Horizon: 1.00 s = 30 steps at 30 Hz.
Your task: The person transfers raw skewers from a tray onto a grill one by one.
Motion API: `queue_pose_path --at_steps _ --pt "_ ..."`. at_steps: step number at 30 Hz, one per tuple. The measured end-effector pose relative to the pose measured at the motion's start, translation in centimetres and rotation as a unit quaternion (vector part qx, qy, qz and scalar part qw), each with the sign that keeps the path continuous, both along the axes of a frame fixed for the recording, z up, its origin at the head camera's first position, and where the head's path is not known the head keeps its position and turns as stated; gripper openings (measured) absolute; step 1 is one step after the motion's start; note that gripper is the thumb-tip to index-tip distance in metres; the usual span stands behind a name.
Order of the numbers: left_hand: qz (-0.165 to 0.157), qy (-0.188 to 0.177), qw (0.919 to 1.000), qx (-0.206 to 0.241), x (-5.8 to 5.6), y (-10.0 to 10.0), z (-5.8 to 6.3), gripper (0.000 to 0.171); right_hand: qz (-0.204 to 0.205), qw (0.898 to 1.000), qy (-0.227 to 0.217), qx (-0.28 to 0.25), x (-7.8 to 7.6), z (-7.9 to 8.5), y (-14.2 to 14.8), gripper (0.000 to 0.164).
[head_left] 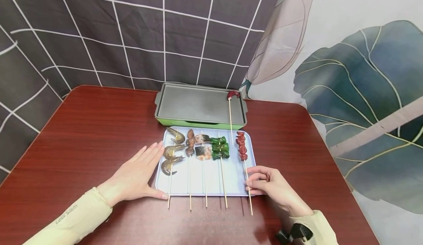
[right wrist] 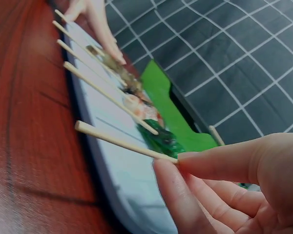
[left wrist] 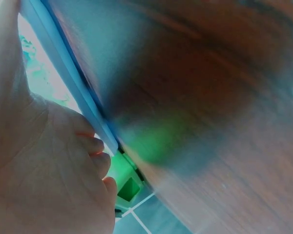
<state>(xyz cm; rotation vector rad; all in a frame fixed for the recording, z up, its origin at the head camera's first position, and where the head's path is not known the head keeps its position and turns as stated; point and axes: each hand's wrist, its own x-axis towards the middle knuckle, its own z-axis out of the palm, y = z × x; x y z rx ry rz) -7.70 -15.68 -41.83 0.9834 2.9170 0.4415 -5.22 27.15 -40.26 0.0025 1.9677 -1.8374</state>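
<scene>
A pale blue tray [head_left: 235,179] holds several skewers side by side, their sticks jutting past its front edge. My right hand [head_left: 275,188] pinches the stick [right wrist: 122,141] of the red meat skewer [head_left: 242,147] between thumb and finger at the tray's right side. Spread along the left edge, my left hand [head_left: 135,177] rests with straight fingers, its thumb at the front corner near the shrimp skewer [head_left: 174,152]. Between lie a brown meat skewer [head_left: 190,142], a fish-piece skewer [head_left: 203,152] and a green pepper skewer [head_left: 220,154].
Behind the tray stands a green grill [left wrist: 119,170] with a flat grey plate [head_left: 195,103]. A dark red skewer [head_left: 233,94] lies on its right end, its stick reaching toward the tray. The reddish-brown table [head_left: 99,127] ends at a dark gridded cloth [head_left: 138,28].
</scene>
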Motion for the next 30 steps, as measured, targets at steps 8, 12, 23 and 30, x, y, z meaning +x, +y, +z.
queue_pose_path --at_steps 8,12,23,30 --pt "0.002 0.003 1.0 -0.003 0.1 0.0 0.0 0.134 -0.029 0.998 0.042 0.041 -0.3 1.7 1.2 0.05" --pt "0.002 0.004 1.0 -0.003 0.0 -0.1 -0.1 0.134 -0.039 0.996 0.062 0.059 -0.7 2.7 1.1 0.049" --pt "0.0 0.007 1.0 -0.004 0.0 0.0 -0.1 0.134 -0.024 0.99 0.104 0.091 -3.5 4.8 -0.4 0.045" --pt "-0.001 0.012 0.9999 -0.005 0.0 0.0 -0.2 0.134 -0.008 0.985 0.134 0.104 -6.7 6.2 -1.5 0.041"
